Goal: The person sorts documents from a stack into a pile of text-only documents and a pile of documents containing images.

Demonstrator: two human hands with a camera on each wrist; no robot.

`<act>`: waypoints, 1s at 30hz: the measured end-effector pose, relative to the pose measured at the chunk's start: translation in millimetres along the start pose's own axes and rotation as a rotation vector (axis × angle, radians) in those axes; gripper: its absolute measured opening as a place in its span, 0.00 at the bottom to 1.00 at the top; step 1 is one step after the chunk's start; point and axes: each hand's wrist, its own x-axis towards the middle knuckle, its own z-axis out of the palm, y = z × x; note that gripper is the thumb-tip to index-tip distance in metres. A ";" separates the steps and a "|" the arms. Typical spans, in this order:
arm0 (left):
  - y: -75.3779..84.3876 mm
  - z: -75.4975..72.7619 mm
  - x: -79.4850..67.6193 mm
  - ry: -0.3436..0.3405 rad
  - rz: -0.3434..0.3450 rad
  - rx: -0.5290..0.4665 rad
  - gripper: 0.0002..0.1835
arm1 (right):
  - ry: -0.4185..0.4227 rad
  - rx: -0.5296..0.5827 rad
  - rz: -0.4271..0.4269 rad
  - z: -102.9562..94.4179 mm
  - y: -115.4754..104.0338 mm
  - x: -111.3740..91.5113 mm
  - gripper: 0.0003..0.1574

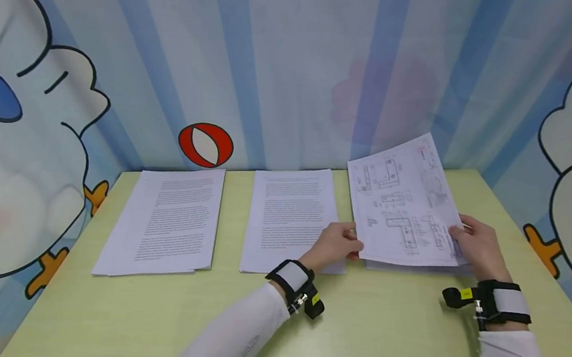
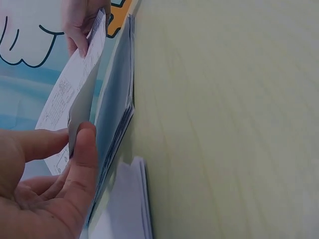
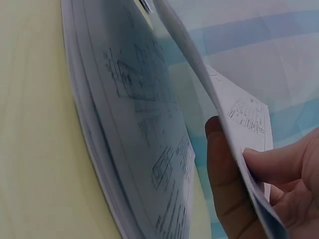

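Observation:
Both hands hold up a sheet of paper point(image 1: 401, 205) printed with technical drawings, its face turned toward the head camera. At its lower left edge, my left hand point(image 1: 333, 244) pinches the paper between thumb and fingers; the left wrist view shows the left thumb and fingertips point(image 2: 82, 149) on either side of it. My right hand point(image 1: 481, 246) grips the right edge, thumb on the printed face and fingers behind, as the right wrist view shows. Beneath the raised paper lies a stack of drawing sheets point(image 3: 134, 119), mostly hidden from the head view.
A stack of text pages point(image 1: 175, 220) lies at the left of the light green table point(image 1: 354, 332). Another text stack point(image 1: 290, 213) lies in the middle, partly behind my left hand. A striped curtain with cartoon figures point(image 1: 295, 71) rises at the table's back edge.

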 end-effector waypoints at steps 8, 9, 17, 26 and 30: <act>-2.4 15.2 8.8 0.029 0.051 0.159 0.12 | 0.032 -0.016 0.069 2.0 6.1 4.2 0.35; -2.3 15.6 8.8 0.037 0.053 0.182 0.14 | 0.046 -0.019 0.070 3.4 6.6 4.9 0.35; 0.2 14.3 4.3 0.051 0.030 0.215 0.14 | 0.123 -0.114 0.065 5.0 14.5 12.7 0.32; 6.8 17.7 -0.5 0.020 -0.045 0.158 0.07 | 0.084 -0.162 0.016 1.6 18.4 15.8 0.33; 9.0 18.4 -1.4 0.026 -0.089 0.136 0.23 | 0.048 -0.215 -0.045 0.8 16.6 15.8 0.36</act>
